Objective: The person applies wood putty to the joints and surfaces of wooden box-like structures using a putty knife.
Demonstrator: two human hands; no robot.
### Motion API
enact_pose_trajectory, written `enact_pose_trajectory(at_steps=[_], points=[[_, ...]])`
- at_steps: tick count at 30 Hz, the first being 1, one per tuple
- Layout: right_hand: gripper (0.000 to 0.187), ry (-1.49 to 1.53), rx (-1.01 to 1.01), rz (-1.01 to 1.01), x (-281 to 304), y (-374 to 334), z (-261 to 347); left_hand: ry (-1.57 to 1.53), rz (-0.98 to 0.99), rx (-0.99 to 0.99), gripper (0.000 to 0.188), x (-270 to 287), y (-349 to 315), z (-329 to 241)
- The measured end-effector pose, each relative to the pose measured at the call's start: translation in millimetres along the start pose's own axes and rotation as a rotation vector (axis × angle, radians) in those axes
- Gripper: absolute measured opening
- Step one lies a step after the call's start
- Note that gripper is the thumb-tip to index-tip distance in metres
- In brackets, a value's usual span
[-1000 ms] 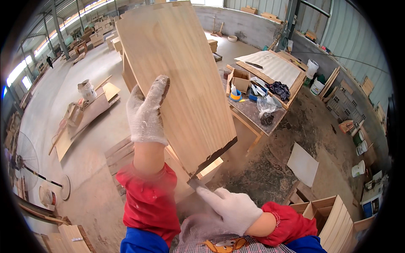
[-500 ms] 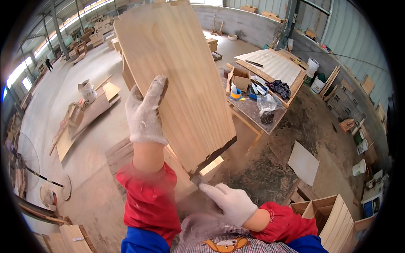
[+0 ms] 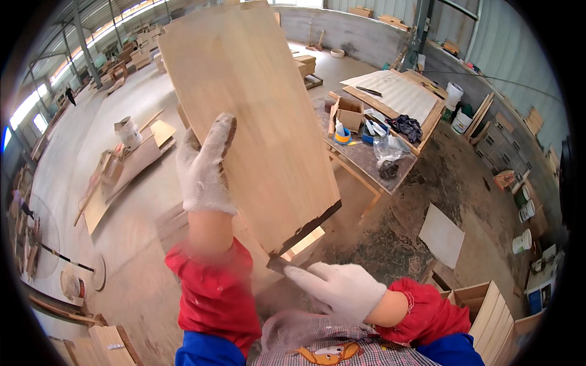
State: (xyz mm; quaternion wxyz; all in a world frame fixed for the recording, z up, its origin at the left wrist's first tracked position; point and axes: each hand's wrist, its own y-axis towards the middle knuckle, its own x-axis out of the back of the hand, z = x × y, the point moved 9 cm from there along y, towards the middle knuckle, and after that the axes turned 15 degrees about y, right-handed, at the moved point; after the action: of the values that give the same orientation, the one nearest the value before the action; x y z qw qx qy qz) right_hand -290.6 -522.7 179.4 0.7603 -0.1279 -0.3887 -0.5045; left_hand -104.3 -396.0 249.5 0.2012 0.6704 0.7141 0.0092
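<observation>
tabletop [image 3: 360,157] sits right of the work, clutter on it, well apart from the panel. wooden panel [image 3: 256,122] is up in front of the person, tilted, narrow end down toward the body; can't tell if anything props it from behind. left hand [image 3: 207,168] clamps its left edge: thumb on the near face, fingers mostly hidden. right hand [image 3: 342,290] pinches a flat dark blade [image 3: 279,264], index finger laid along it. ragged dark band [image 3: 308,227] runs along the panel's lower end; blade is at its left corner, contact looks likely, not certain. step in hand reads as blade work on that end. next move calls for a steady left-hand grip, blade kept flat to the edge, even pressure.
</observation>
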Motion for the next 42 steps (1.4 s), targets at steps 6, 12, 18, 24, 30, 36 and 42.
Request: enact_pose_trajectory(at_steps=[6, 12, 18, 24, 30, 36, 42], points=[[0.045, -0.374, -0.037, 0.12, 39, 8, -17, -0.07, 0.011, 0.001, 0.035, 1, 3, 6], [0.043, -0.449, -0.158, 0.029, 102, -10, -69, -0.079, 0.017, -0.029, 0.035, 1, -5, 0], [0.037, -0.28, -0.131, -0.117, 108, -19, -63, -0.017, 0.033, 0.005, 0.034, 1, -10, 2], [0.037, -0.302, -0.2, -0.232, 122, -28, -74, 0.087, 0.01, 0.023, 0.032, 8, -43, 20], [0.043, 0.046, 0.108, -0.45, 115, -5, 3, 0.275, 0.028, 0.058, 0.032, 27, -102, 67], [0.041, 0.154, 0.255, -0.443, 100, 26, 54, 0.23, 0.09, -0.034, 0.045, 27, -145, 94], [0.044, 0.21, 0.237, -0.498, 89, 28, 57, -0.014, 0.21, 0.109, 0.031, 12, -153, 105]])
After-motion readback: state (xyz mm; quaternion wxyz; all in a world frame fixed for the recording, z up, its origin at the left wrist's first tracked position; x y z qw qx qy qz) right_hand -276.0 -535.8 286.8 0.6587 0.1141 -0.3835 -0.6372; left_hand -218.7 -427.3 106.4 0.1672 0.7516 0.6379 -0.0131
